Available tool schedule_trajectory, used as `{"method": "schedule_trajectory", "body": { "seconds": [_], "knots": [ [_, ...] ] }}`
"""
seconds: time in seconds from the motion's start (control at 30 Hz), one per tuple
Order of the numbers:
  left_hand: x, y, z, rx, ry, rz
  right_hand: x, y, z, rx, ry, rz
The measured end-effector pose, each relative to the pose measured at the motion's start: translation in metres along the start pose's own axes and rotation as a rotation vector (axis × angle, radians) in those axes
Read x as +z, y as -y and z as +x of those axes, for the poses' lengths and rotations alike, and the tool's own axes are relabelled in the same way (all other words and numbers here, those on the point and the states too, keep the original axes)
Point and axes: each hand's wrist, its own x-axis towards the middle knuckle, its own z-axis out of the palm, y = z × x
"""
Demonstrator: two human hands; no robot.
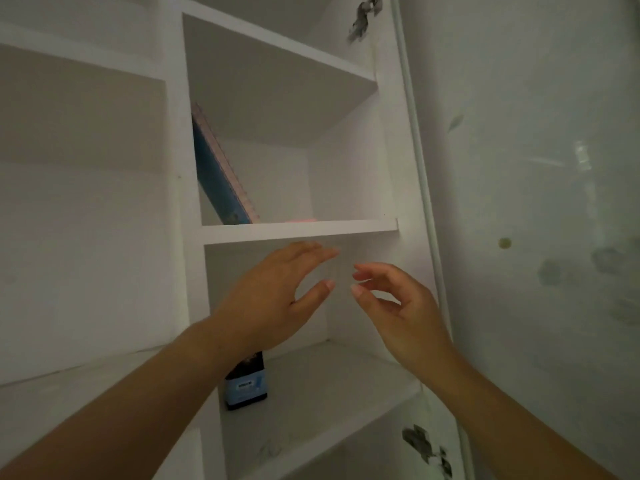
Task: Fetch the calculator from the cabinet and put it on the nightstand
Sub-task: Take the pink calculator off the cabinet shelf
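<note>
I face an open white cabinet [301, 230] with several shelves. My left hand [277, 296] and my right hand [394, 306] are both raised in front of the middle compartment, just below a shelf edge, fingers apart and holding nothing. A thin pink edge [301, 220] lies flat on the shelf above my hands; I cannot tell whether it is the calculator. A blue and pink notebook [221, 174] leans against the left wall of that upper compartment. A small dark box with a light blue label [246, 384] stands on the lower shelf, partly hidden by my left wrist.
The open cabinet door [536, 202] stands at the right, glossy with smudges and a metal hinge [363, 19] at the top. Another hinge [426, 448] shows at the lower right. A second column of white shelves [86, 168] is at the left.
</note>
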Motion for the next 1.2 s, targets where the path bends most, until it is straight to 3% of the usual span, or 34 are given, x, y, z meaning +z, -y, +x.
{"method": "schedule_trajectory", "body": {
  "seconds": [0.6, 0.77, 1.0, 1.2],
  "knots": [
    [-0.025, 0.015, 0.056, -0.153, -0.163, 0.291, -0.001, -0.030, 0.129, -0.171, 0.128, 0.140],
    [-0.020, 0.020, 0.063, -0.244, -0.165, 0.326, 0.010, -0.045, 0.152, -0.307, 0.295, -0.035],
    [-0.036, 0.026, 0.068, -0.224, -0.146, 0.371, 0.015, -0.048, 0.163, -0.318, 0.294, -0.071],
    [-0.041, 0.032, 0.079, -0.204, -0.134, 0.354, 0.025, -0.036, 0.172, -0.299, 0.442, -0.223]
  ]
}}
